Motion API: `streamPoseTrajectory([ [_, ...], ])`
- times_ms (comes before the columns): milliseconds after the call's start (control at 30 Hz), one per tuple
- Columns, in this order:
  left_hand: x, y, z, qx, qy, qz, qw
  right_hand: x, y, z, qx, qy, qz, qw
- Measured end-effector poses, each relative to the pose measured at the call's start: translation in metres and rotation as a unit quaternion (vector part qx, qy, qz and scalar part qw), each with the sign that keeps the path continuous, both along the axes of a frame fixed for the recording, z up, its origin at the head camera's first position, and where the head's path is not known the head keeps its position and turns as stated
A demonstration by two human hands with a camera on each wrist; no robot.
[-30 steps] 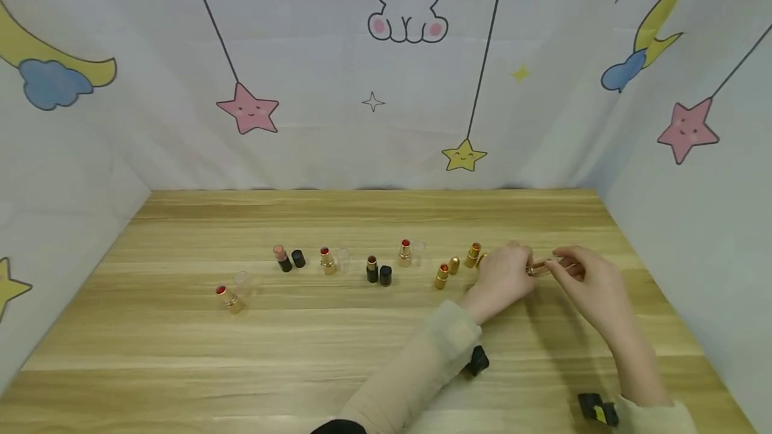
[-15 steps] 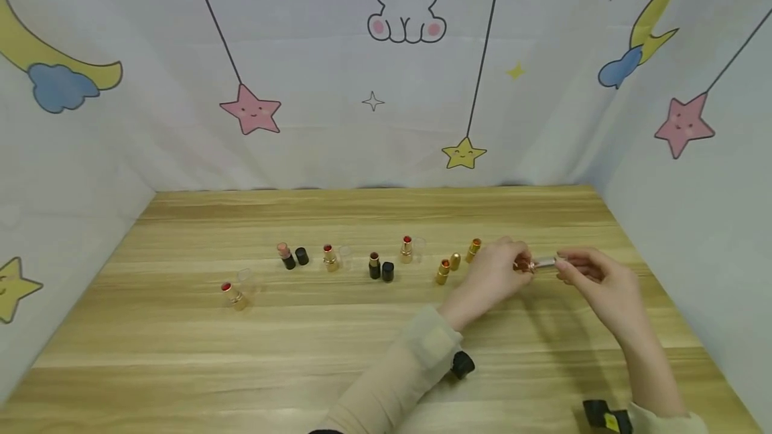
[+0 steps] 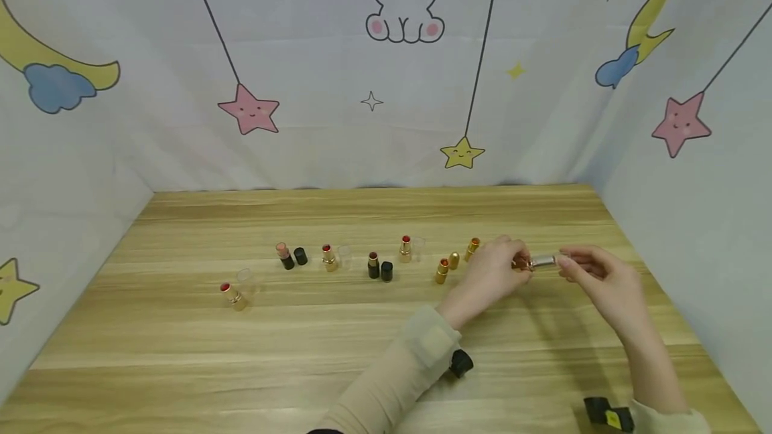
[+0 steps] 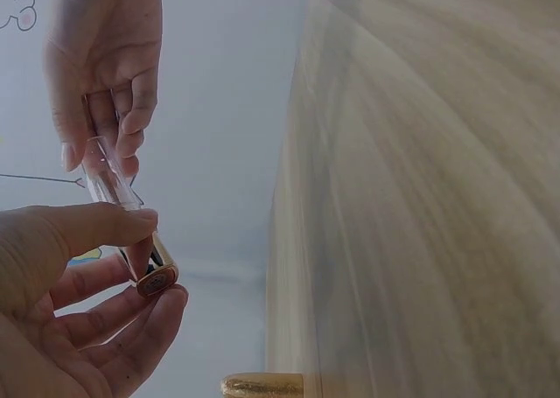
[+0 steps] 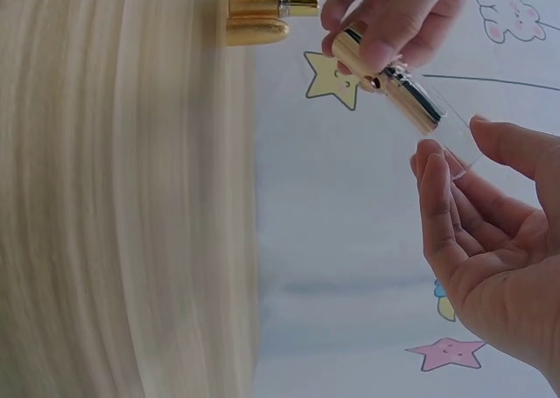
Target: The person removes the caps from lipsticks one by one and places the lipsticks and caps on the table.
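My left hand grips a lipstick by its gold base, over the right part of the table. A shiny metallic inner tube points out of that base toward my right hand. Around the tube sits a clear cap, and my right thumb and fingers pinch its far end. In the left wrist view the same clear cap spans from one hand to the other, and the square end of the gold base faces the camera.
Left of my hands stand gold lipsticks with a gold bullet-shaped cap. Farther left are red lipsticks beside clear caps, and black-based ones with black caps. A printed curtain closes off the back.
My right hand has shifted slightly right and my left hand slightly left. More of the shiny tube now shows between them. The standing lipsticks keep their places.
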State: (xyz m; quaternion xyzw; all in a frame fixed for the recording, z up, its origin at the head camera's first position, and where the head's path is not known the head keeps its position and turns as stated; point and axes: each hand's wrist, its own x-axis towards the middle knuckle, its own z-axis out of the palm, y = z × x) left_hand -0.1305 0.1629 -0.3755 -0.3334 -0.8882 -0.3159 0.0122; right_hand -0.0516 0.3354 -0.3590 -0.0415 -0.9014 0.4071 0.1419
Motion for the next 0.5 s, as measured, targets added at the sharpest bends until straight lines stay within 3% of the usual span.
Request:
streamPoseTrajectory([
  [500,-0.004,0.002,-0.008,0.008,-0.018,0.008,0.9998,0.006,0.018,0.013,0.016,0.027,-0.034,0.9989],
])
